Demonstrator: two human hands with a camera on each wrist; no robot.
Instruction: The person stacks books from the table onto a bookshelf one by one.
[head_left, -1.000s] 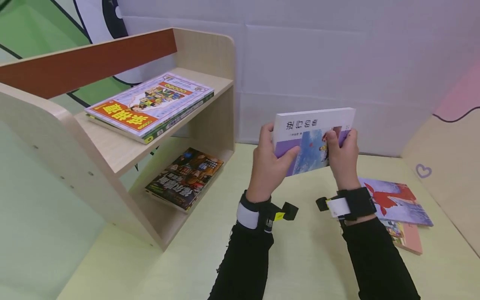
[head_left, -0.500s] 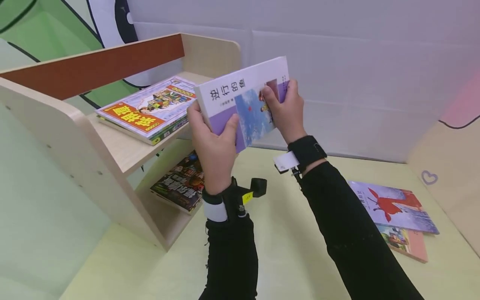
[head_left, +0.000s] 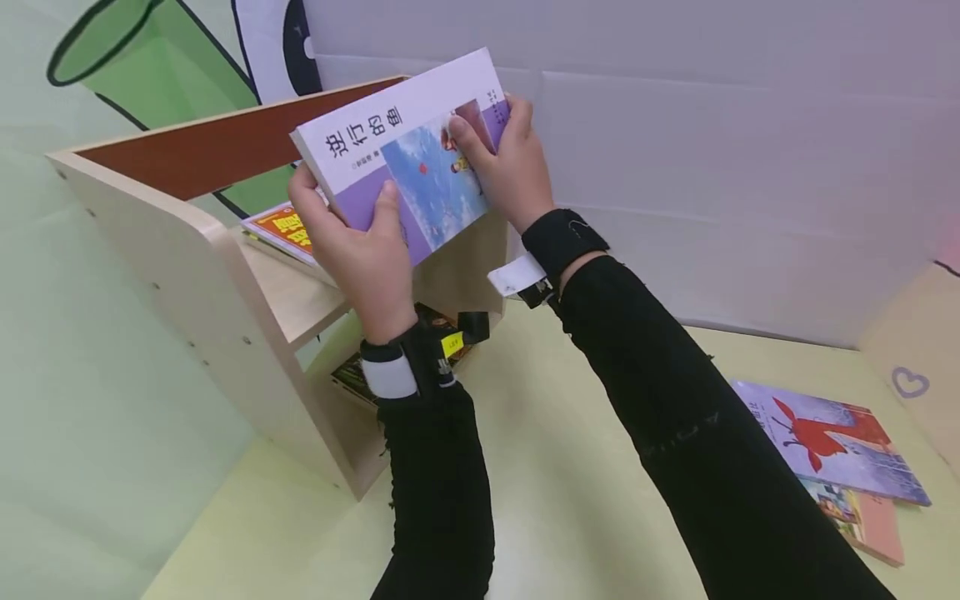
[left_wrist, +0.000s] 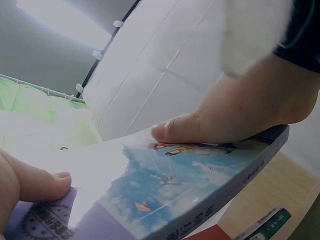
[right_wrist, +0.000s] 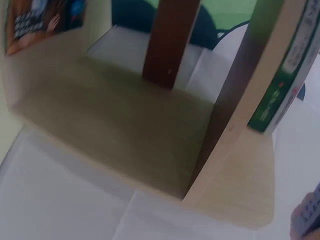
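A white and purple paperback book (head_left: pixel 427 179) with a blue picture on its cover is held up in both hands, tilted, in front of the upper shelf. My left hand (head_left: pixel 367 254) grips its left end, thumb across the cover. At the other end my right hand (head_left: pixel 510 171) pinches it, thumb on the picture. In the left wrist view the book (left_wrist: pixel 170 185) spans between the left thumb (left_wrist: pixel 40 185) and the right hand (left_wrist: pixel 235 110). Partly hidden behind it, books with a red and yellow cover (head_left: pixel 281 229) lie on the upper shelf (head_left: pixel 300 300).
The small wooden bookshelf (head_left: pixel 217 275) stands at the left, a dark-covered book (head_left: pixel 352 375) on its lower level. At the right, a purple book with a red figure (head_left: pixel 840 442) overlaps a pink-edged book (head_left: pixel 877 525) on the pale table (head_left: pixel 570 467). A wall (head_left: pixel 712 183) rises behind.
Both hands have carried the paperback left and upward, from over the table to the shelf. It has tilted more, its right end higher. The head view has shifted slightly.
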